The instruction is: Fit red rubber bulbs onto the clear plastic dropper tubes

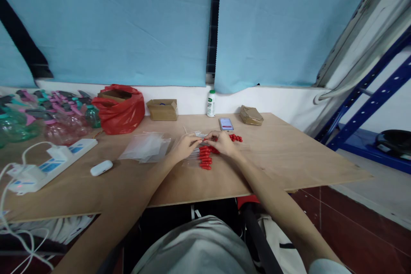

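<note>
My left hand (186, 145) and my right hand (224, 142) meet over the middle of the wooden table. Both are closed, fingertips pinched together at a small red-tipped white stick, mostly hidden by the fingers. Just below them lies a row of similar red-tipped sticks (205, 158), red ends to the right and thin white stems to the left, seemingly on clear plastic. More red tips (236, 138) show beyond my right hand. Behind my left hand, several white stems (199, 133) stick out. Left of that hand lies a pile of clear plastic bags (146, 147).
On the table (289, 154) stand a phone (226, 124), a white bottle (211, 103), a small open box (162, 110), a brown packet (251, 115) and a red bag (123, 111). Leftward are a white case (101, 168), a power strip (53, 165) with cables, and several spray bottles (61, 120).
</note>
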### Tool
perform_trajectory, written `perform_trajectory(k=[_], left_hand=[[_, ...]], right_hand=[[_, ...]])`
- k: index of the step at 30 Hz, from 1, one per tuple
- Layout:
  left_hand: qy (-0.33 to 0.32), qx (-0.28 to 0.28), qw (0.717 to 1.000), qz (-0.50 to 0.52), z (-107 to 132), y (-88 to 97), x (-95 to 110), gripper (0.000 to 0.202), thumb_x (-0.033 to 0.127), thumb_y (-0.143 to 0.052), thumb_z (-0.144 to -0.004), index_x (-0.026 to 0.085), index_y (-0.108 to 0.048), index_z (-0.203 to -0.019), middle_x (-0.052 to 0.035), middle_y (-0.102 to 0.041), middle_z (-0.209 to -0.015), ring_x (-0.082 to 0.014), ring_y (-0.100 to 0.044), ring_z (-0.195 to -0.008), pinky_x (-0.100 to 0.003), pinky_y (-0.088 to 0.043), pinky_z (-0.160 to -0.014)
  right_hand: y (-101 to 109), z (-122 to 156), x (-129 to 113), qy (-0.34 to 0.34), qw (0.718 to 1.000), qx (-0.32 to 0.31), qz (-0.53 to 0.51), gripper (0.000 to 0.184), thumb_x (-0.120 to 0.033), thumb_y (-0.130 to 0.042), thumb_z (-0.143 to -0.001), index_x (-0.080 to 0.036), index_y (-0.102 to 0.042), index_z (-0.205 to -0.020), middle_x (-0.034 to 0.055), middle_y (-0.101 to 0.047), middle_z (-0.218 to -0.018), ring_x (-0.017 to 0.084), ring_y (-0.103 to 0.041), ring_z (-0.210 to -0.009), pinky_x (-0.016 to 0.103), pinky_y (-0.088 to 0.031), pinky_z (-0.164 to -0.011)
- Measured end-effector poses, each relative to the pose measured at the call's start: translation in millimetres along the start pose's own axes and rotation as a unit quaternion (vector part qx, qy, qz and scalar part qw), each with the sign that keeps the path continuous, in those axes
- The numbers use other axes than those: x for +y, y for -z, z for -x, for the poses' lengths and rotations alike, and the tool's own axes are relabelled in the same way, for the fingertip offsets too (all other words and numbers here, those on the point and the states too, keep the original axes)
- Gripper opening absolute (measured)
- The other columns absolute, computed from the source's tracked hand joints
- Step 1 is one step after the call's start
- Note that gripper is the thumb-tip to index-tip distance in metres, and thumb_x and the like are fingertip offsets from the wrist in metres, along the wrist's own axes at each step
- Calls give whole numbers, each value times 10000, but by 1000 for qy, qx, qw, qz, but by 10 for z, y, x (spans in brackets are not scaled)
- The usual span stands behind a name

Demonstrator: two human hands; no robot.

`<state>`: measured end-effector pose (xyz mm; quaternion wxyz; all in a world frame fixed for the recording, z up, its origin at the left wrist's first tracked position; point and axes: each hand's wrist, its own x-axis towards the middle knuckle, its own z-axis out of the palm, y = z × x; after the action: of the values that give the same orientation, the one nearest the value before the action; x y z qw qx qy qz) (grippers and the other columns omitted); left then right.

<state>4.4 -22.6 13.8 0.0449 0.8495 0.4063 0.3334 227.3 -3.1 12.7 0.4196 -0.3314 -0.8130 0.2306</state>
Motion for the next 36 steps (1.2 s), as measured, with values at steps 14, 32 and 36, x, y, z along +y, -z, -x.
perform_trajectory(k=[14, 32, 36], left_hand=[[32, 12, 990, 135, -25, -12, 2, 379, 452, -488, -999, 192, -760, -956, -39, -749, -955, -187, -648, -838, -289, -479, -792], [128, 9, 942, 311, -46, -99, -107, 354, 493, -674, -880, 172, -782, -982, -82, -776, -1033, -239, -698, -975, -368, -523, -922], [151, -12, 933, 327, -41, -96, -124, 357, 490, -728, -837, 174, -788, -992, -98, -774, -1085, -262, -700, -1037, -396, -521, -963]], right_hand=[[1, -7, -83, 9, 1000, 11, -12, 183, -289, -727, -837, -157, -724, -964, 58, -757, -907, 173, -678, -793, 286, -524, -772], [65, -7, -108, 17, 1000, -1, 14, 111, -259, -692, -878, -173, -756, -905, 55, -773, -908, 185, -695, -807, 296, -514, -786], [66, -34, -153, 25, 995, -28, 88, 66, -201, -690, -882, -184, -750, -863, 28, -753, -808, 159, -652, -703, 263, -466, -704]])
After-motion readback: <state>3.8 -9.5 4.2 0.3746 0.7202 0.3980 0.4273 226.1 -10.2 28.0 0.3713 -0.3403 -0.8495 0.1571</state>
